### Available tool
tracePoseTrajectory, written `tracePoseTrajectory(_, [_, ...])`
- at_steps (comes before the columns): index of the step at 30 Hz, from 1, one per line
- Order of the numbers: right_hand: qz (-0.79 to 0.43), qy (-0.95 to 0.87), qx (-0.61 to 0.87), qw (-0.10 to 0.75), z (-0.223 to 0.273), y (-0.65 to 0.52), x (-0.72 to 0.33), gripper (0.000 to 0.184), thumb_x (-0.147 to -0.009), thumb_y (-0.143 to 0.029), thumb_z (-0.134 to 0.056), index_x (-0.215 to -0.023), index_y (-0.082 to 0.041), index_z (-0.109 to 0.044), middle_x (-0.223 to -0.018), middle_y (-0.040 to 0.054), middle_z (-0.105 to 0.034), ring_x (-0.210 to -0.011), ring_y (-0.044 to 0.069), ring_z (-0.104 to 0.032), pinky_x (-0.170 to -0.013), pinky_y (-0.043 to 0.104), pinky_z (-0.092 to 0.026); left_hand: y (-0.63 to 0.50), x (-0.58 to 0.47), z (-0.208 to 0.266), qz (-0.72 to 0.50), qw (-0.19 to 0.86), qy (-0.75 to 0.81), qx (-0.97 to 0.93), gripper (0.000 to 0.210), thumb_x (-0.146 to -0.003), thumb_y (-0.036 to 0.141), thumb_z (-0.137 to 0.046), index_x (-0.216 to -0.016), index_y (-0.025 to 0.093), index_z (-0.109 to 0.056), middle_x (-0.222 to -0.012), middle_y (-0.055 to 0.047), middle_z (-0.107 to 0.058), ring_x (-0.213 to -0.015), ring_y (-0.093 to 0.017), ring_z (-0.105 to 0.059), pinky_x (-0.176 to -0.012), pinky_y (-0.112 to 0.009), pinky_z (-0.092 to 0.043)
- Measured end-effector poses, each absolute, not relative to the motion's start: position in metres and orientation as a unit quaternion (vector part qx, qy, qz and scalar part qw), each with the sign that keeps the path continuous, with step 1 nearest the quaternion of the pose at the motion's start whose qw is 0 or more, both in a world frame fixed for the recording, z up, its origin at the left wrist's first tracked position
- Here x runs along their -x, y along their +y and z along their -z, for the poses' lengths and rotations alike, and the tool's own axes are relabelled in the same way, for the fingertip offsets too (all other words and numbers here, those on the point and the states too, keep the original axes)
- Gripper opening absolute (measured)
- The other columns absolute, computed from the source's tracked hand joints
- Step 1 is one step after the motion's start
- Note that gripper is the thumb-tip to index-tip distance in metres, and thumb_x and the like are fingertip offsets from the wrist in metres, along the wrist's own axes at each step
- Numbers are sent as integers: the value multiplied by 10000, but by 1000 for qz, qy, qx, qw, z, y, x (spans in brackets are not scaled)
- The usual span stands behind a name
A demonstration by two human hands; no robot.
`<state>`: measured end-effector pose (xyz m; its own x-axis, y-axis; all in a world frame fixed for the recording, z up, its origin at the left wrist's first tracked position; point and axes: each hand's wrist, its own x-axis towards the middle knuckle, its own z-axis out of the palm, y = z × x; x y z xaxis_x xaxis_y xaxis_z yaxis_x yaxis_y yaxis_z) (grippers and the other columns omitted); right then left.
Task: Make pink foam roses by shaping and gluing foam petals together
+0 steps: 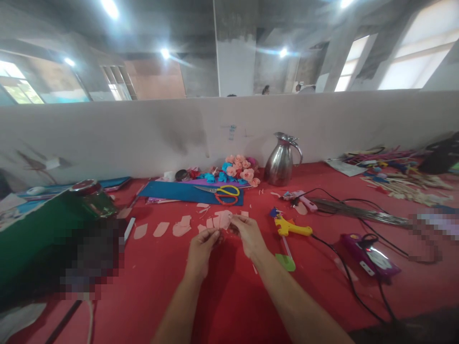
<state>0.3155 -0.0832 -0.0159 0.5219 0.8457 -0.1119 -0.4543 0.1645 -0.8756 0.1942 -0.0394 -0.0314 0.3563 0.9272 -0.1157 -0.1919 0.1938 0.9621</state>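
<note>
Over the red table, my right hand pinches the edge of a pale pink paper petal. My left hand is closed just left of it, thumb and forefinger pressed together near the petal's lower edge; what sits between them is too small to make out. Several cut pink petals lie beyond and left of my hands, among them one loose petal and a small pile. Scissors with yellow and red handles rest on a blue sheet further back.
To the right lie a yellow glue gun with its cord and a purple power box. Pink paper flowers and a steel jug stand by the partition. A green box is at left, a wire bundle at right.
</note>
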Motion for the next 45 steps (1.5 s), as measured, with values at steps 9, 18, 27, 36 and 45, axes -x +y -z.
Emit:
tracePoseTrajectory(9, [-455,-208,463,732,17,-84,-313,215,-581,-350,-729,-648,-151,-685,-584,1,-625,-541,102,-519,-542,223,-394,-39,-195,32,-425,675,390,-461,330,-478,353,-804,-718,146,-709,-694,-27,-675,-654,-140,-594,-719,-284,-476])
tracePoseTrajectory(18, [-460,-195,464,732,15,-85,-311,191,-552,-327,-730,-636,-163,-678,-574,-11,-616,-541,105,-522,-552,233,-409,-39,-194,32,-427,666,400,-463,346,-474,356,-801,-730,142,-710,-695,-29,-681,-668,-149,-604,-730,-289,-474])
tracePoseTrajectory(27, [-464,-198,462,730,16,-85,-310,174,-571,-320,-717,-649,-170,-682,-606,-8,-635,-568,110,-543,-565,229,-412,-39,-195,30,-430,672,407,-445,342,-459,310,-811,-743,142,-720,-719,-41,-699,-677,-152,-615,-730,-289,-473])
tracePoseTrajectory(36, [-465,-206,454,731,15,-85,-310,179,-588,-326,-711,-654,-167,-660,-635,3,-642,-604,121,-563,-585,229,-427,-40,-194,30,-436,691,382,-431,287,-494,281,-814,-731,152,-718,-701,-19,-688,-653,-127,-607,-694,-254,-471])
tracePoseTrajectory(45, [-439,-254,468,724,19,-84,-312,169,-644,-334,-664,-676,-169,-649,-637,-12,-617,-594,109,-533,-591,229,-404,-40,-194,29,-423,686,391,-445,290,-514,287,-810,-750,145,-721,-693,-27,-689,-629,-108,-587,-628,-209,-438])
